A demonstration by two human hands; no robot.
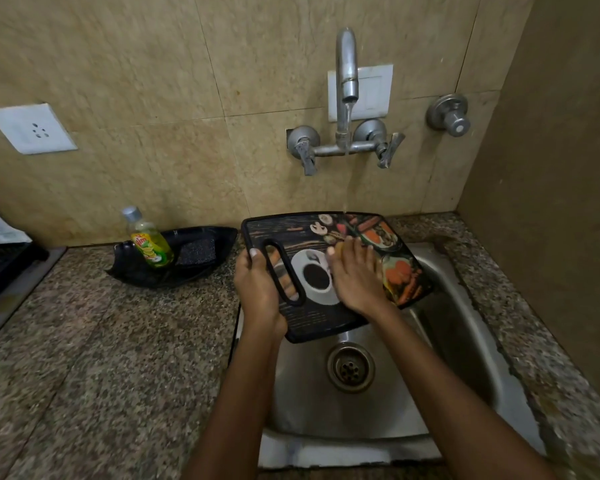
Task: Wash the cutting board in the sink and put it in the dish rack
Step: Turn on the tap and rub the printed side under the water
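A black cutting board [291, 233] printed with a coffee cup and food pictures is tilted over the steel sink [465, 327]. My left hand [257, 282] grips its left edge, fingers through the handle slot. My right hand [355, 275] lies flat on the board's face with fingers spread, holding nothing. Water runs from the wall tap [347, 71] in a thin stream onto the board's far edge.
A black tray [201, 237] on the granite counter [101, 341] holds a yellow dish soap bottle [149, 242] and a dark scrub pad [196, 252]. A black rack edge [0, 268] shows at far left. The sink drain [350, 367] lies below the board. A side wall rises at right.
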